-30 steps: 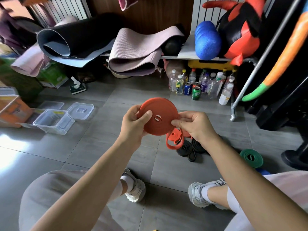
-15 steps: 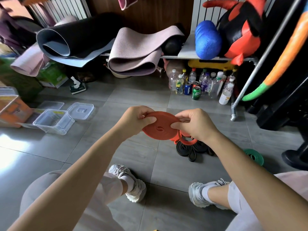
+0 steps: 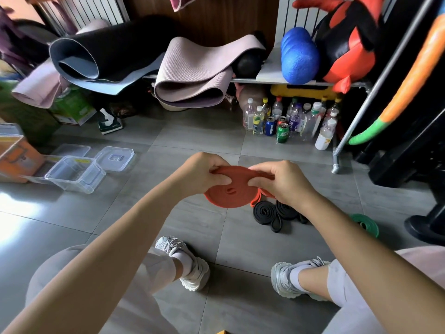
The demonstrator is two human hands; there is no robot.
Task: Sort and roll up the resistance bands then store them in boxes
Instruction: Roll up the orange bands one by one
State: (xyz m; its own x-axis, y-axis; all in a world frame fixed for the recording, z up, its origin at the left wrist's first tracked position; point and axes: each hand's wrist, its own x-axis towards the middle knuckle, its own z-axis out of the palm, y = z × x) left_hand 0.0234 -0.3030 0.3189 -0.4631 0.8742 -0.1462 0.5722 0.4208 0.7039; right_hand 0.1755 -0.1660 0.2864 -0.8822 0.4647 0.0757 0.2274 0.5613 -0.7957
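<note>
Head-worn view, forward and downward.

The bare left arm [image 3: 108,249] and right arm [image 3: 361,256] reach forward and meet at the middle, where the left hand [image 3: 204,174] and right hand [image 3: 281,184], knuckles up, fingers curled, thumbs on top, each pinch one side of the rolled orange band [image 3: 228,196].
</note>
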